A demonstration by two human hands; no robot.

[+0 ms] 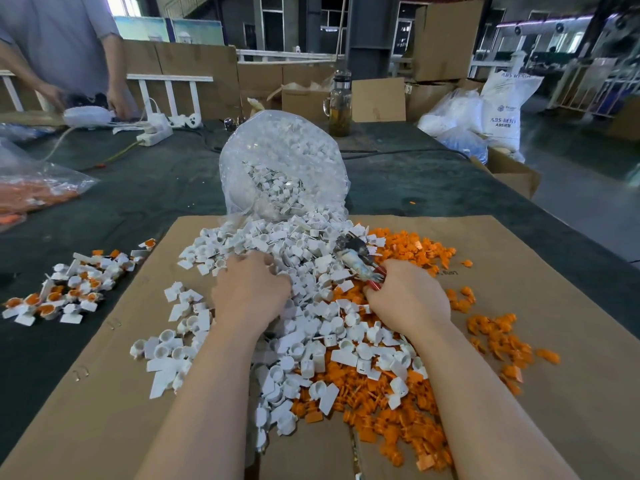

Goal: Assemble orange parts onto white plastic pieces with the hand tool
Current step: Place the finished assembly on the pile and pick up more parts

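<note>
Fingers of the left hand (pixel 250 289) curl into heaped white plastic pieces (pixel 311 271); the right hand (pixel 407 299) grips red-handled metal pliers (pixel 360 261) beside scattered orange plastic parts (pixel 408 400), clear bag (pixel 284 161) behind.

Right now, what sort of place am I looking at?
Most likely a factory or workshop floor doing hand assembly: heaps of white plastic pieces and orange parts on cardboard, stacked cardboard boxes, and sacks marked ABS resin.

two bare forearms, no sleeves/gloves, left hand (pixel 249 292), right hand (pixel 408 299), no rings
</note>
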